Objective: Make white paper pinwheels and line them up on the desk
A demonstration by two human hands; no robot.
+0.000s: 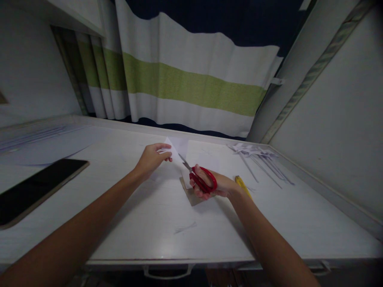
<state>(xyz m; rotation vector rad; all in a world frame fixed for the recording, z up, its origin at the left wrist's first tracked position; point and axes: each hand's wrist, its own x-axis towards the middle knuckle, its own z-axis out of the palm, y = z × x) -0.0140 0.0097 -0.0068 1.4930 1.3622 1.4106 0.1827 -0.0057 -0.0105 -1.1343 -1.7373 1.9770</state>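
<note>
Head view: below the near edge of my white counter [131, 235] a drawer handle [169, 277] shows. Just in from that edge, around its middle, lie a few thin paper slivers [185, 227]. Toward the counter's left edge lies a phone [42, 187], dark screen up. Farther in, a brown card [193, 198] lies flat, partly hidden under my right hand [221, 184]. That grip is closed round the red handles of the scissors [191, 170], which I hold above the middle of the counter, blades slightly parted and aimed up and to the left. Just right of my wrist lies a yellow tool [243, 185], partly covered by my forearm. My left hand [153, 158] pinches a small white paper piece [174, 150] between thumb and fingers, close to the blade tips; I cannot tell whether they touch. Near the far right corner, folded paper shapes [254, 150] lie bunched, their long thin stems pointing back toward me. Large white sheets [60, 139] lie near the far left corner. Beyond the far edge hangs a white and green curtain [191, 83].
</note>
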